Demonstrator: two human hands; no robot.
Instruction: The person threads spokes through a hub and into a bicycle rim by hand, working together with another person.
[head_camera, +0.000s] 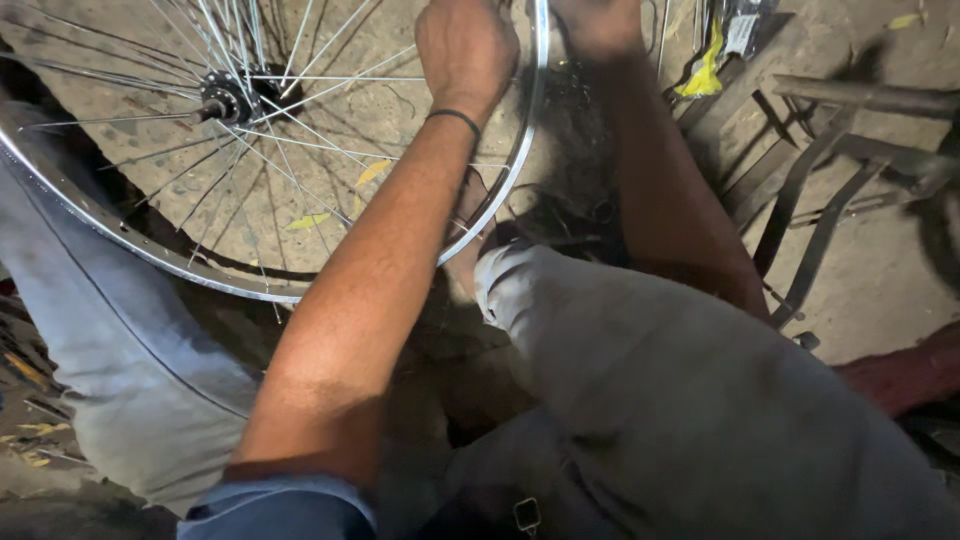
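The left hand (465, 50) is closed into a fist at the inner side of the wheel rim (520, 150), knuckles up, and appears to grip the rim or a spoke there, though the fingers are hidden. The right hand (600, 22) is set just outside the same stretch of rim, cut by the top edge; whether it is open or closed cannot be told. The bicycle wheel is held upright-tilted between the knees, its hub (228, 98) up left and spokes (300, 170) fanned out. Beneath it a rough, dusty concrete floor (400, 110) is seen. To the right, dark metal bars (810, 220) lie near, crowding that side. Grey trouser legs (680, 400) close in the lower edge.
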